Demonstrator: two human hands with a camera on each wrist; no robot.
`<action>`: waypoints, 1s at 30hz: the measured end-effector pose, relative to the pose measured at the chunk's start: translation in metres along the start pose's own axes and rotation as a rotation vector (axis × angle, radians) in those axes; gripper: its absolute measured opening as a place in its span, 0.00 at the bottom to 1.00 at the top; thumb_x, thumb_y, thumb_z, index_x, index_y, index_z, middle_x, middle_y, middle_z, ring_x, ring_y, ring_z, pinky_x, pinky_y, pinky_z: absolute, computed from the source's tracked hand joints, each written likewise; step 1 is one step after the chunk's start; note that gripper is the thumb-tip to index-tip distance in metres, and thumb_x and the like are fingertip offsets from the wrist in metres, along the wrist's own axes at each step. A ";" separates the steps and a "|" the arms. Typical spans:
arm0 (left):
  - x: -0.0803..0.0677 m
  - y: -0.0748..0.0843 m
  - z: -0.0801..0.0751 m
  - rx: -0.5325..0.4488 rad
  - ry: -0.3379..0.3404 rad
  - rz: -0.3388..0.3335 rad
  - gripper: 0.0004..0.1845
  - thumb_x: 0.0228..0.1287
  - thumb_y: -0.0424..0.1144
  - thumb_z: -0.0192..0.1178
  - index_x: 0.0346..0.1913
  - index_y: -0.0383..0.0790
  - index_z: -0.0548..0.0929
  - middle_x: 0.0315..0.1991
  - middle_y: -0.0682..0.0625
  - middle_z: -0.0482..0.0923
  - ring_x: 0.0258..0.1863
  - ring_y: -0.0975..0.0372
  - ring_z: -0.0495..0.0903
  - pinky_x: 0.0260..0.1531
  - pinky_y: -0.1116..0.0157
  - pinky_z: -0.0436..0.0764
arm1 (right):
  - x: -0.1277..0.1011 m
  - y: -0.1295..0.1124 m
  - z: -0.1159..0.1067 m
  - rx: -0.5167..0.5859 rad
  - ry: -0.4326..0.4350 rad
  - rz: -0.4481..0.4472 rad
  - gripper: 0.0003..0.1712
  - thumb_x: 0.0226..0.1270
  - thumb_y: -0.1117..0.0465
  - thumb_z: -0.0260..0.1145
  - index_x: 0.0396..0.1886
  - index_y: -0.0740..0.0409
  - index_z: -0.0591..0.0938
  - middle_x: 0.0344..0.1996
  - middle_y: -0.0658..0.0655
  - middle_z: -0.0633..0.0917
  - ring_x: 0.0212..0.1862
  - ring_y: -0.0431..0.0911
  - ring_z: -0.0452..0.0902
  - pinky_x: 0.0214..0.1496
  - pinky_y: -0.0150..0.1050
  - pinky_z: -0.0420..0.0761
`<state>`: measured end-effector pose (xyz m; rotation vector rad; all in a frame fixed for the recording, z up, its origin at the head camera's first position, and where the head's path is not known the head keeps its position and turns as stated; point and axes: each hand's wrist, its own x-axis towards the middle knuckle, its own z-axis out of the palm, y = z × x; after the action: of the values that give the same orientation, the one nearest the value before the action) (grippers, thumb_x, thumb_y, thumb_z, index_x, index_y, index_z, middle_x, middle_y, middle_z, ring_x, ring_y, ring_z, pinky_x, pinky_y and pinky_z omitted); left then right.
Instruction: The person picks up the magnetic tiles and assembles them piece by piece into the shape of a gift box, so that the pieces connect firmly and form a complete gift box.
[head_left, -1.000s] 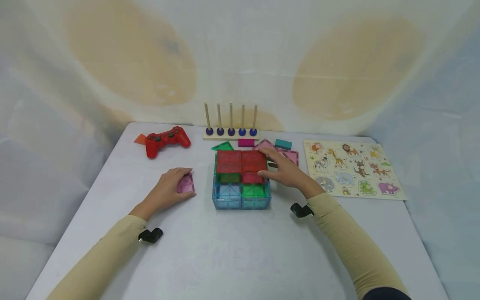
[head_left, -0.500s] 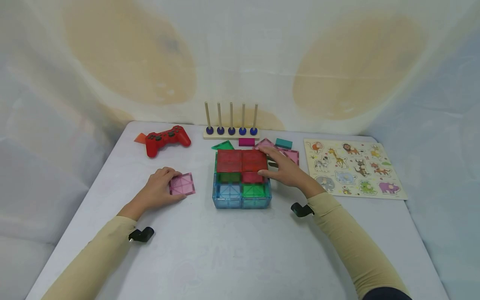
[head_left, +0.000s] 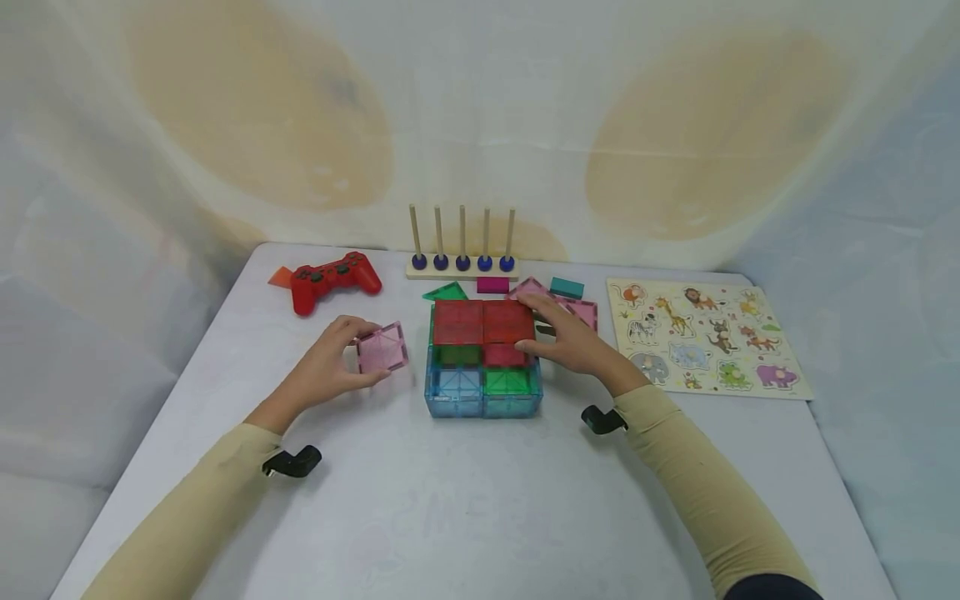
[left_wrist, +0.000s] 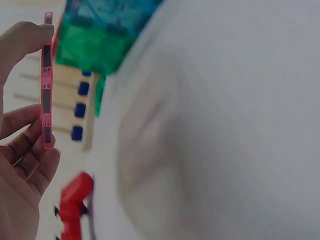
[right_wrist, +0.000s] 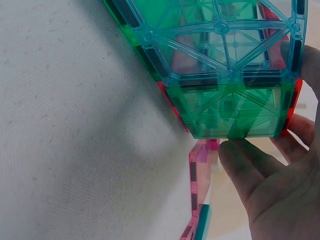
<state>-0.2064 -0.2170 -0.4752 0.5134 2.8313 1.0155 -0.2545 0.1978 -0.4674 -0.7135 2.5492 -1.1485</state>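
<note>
1. A person sat at a white table (head_left: 465, 500) with both sleeved arms reaching forward.
2. The left hand (head_left: 324, 367) pinched a pink square tile (head_left: 382, 347) between thumb and curled fingers, lifted off the table, just left of the tile structure (head_left: 483, 358).
3. That structure, a block of see-through magnetic tiles with red ones on top and blue and green ones in front, stood at the table's middle.
4. The right hand (head_left: 572, 340) rested on the structure's right side, fingers nearly straight, gripping nothing.
5. A red game controller (head_left: 333, 279) lay toward the far left corner, a peg rack (head_left: 462, 250) at the far edge, and an animal puzzle board (head_left: 705, 337) along the right edge.
</note>
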 end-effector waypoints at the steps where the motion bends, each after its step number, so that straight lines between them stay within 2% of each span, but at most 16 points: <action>1: 0.001 0.006 0.000 -0.026 0.003 0.019 0.39 0.55 0.53 0.77 0.67 0.43 0.74 0.63 0.46 0.69 0.61 0.52 0.71 0.56 0.46 0.81 | 0.000 0.000 0.000 0.000 0.000 0.000 0.49 0.67 0.41 0.70 0.82 0.42 0.57 0.78 0.51 0.62 0.76 0.54 0.60 0.72 0.57 0.68; 6: 0.010 0.039 0.006 -0.059 0.004 0.146 0.38 0.54 0.52 0.77 0.67 0.44 0.75 0.62 0.48 0.70 0.60 0.54 0.71 0.56 0.45 0.81 | 0.000 -0.001 -0.001 0.001 0.001 -0.003 0.49 0.68 0.42 0.70 0.82 0.43 0.57 0.78 0.51 0.62 0.76 0.54 0.61 0.72 0.56 0.68; 11: 0.019 0.066 0.018 0.051 -0.020 0.260 0.40 0.52 0.55 0.77 0.67 0.43 0.76 0.61 0.49 0.72 0.61 0.57 0.69 0.58 0.50 0.79 | 0.000 0.000 -0.001 0.008 0.002 -0.004 0.49 0.67 0.42 0.70 0.82 0.44 0.57 0.78 0.51 0.62 0.76 0.54 0.60 0.72 0.56 0.68; 15: 0.025 0.080 0.029 0.128 -0.035 0.308 0.41 0.50 0.57 0.77 0.66 0.42 0.77 0.59 0.50 0.73 0.60 0.58 0.69 0.59 0.52 0.77 | 0.001 0.002 0.000 0.019 -0.002 -0.014 0.49 0.68 0.43 0.70 0.82 0.47 0.57 0.78 0.51 0.62 0.76 0.54 0.60 0.73 0.55 0.68; 20: 0.028 0.089 0.038 0.178 -0.056 0.356 0.40 0.50 0.59 0.77 0.64 0.42 0.79 0.57 0.52 0.74 0.55 0.60 0.70 0.52 0.57 0.77 | 0.001 0.003 0.000 0.025 -0.002 -0.027 0.49 0.68 0.44 0.70 0.82 0.51 0.57 0.78 0.52 0.62 0.76 0.54 0.61 0.73 0.55 0.68; 23: 0.028 0.091 0.040 0.195 -0.062 0.372 0.38 0.51 0.59 0.76 0.63 0.42 0.81 0.55 0.52 0.74 0.53 0.60 0.69 0.48 0.58 0.76 | 0.001 0.003 0.000 0.017 -0.001 -0.027 0.49 0.68 0.44 0.70 0.82 0.50 0.57 0.78 0.52 0.62 0.76 0.54 0.60 0.73 0.55 0.68; 30: 0.027 0.087 0.041 0.193 -0.071 0.355 0.38 0.53 0.60 0.75 0.64 0.44 0.81 0.55 0.52 0.73 0.56 0.59 0.68 0.52 0.56 0.75 | 0.001 0.004 0.000 0.000 0.005 -0.028 0.50 0.68 0.42 0.70 0.82 0.52 0.57 0.78 0.54 0.61 0.76 0.55 0.60 0.73 0.57 0.66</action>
<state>-0.1989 -0.1204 -0.4514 1.0792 2.8490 0.7490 -0.2568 0.1995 -0.4706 -0.7500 2.5511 -1.1597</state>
